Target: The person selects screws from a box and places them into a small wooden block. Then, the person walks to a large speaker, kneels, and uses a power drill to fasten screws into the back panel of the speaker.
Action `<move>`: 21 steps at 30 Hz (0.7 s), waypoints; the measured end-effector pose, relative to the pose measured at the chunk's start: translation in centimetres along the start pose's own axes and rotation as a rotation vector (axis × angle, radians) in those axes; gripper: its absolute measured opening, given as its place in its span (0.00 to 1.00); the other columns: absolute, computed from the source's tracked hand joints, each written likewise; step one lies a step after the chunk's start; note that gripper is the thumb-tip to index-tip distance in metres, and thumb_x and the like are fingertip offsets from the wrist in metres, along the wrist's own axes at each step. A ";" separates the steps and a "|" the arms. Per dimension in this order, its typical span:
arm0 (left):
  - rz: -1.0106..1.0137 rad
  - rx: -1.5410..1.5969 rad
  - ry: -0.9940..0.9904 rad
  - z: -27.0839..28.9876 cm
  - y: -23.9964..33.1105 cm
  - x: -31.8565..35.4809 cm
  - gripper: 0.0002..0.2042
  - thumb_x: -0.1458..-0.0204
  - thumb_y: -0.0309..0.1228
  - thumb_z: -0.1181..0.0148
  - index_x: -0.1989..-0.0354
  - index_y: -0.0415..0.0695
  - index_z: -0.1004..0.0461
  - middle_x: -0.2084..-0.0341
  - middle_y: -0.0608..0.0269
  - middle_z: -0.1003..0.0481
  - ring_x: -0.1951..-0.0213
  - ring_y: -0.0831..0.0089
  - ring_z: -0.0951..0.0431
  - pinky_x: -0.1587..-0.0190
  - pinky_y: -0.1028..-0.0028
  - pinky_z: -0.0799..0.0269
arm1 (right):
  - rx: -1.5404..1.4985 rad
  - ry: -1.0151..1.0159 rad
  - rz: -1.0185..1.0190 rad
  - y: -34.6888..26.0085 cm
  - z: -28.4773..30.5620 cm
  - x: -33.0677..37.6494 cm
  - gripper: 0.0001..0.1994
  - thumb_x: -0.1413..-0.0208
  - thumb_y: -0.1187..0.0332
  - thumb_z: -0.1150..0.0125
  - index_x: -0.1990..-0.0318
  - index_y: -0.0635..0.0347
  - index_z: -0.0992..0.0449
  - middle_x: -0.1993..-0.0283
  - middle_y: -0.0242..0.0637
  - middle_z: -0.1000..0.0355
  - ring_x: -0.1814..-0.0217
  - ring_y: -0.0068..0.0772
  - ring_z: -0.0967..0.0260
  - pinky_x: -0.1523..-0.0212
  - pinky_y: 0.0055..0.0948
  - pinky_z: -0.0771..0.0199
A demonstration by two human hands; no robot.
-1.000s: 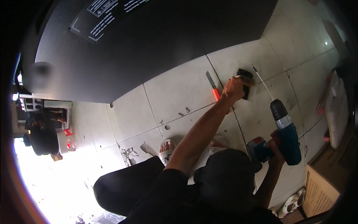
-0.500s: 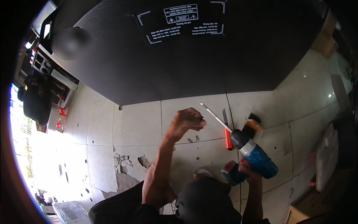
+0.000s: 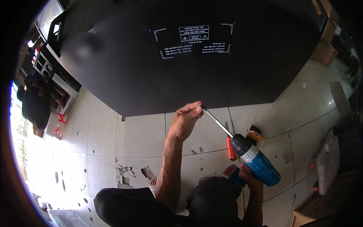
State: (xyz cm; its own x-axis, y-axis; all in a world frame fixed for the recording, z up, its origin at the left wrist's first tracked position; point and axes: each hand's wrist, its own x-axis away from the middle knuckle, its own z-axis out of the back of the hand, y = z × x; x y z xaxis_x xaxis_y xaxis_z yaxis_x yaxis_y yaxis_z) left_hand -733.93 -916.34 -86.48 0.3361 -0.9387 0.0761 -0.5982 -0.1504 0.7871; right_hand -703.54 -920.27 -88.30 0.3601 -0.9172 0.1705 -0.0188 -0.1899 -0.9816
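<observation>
My right hand [image 3: 247,175] grips the handle of a blue cordless drill [image 3: 261,166] with a black chuck. A long silver screwdriver bit [image 3: 219,123] sticks out of the chuck, slanting up and to the left. At the bit's tip, the thumb and fingers of my left hand [image 3: 186,119] pinch a small dark screw [image 3: 201,106], mostly hidden by the fingertips. Just beyond my left hand stands a large black cabinet [image 3: 181,83] with a printed white label panel on its face.
A red-handled tool [image 3: 230,149] with a metal blade lies on the tiled floor beside the bit. Behind it sits a yellow-and-black brush-like item [image 3: 255,134]. Two small metal pieces [image 3: 197,150] lie near my left forearm. Broken tile [image 3: 126,172] shows at lower left.
My left hand has moved up and right to the bit's tip, its fingers now pinched there. The drill has shifted only slightly. The cabinet sits lower in view.
</observation>
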 end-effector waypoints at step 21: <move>-0.190 -0.232 -0.058 4.7 8.5 0.4 0.03 0.48 0.26 0.39 0.67 0.41 0.25 0.74 0.66 0.27 0.69 0.77 0.27 0.61 0.78 0.28 | 0.162 -0.098 0.245 -3.1 -5.9 0.1 0.14 0.57 0.72 0.32 0.61 0.62 0.24 0.66 0.32 0.26 0.64 0.26 0.29 0.61 0.27 0.32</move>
State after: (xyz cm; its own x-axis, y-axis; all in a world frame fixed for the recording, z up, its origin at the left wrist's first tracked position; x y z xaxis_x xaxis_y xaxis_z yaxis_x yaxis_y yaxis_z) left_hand -742.29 -919.50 -82.66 0.3796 -0.9179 -0.1159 -0.3438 -0.2563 0.9034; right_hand -708.99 -921.80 -84.73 0.4516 -0.8891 -0.0740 0.0304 0.0982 -0.9947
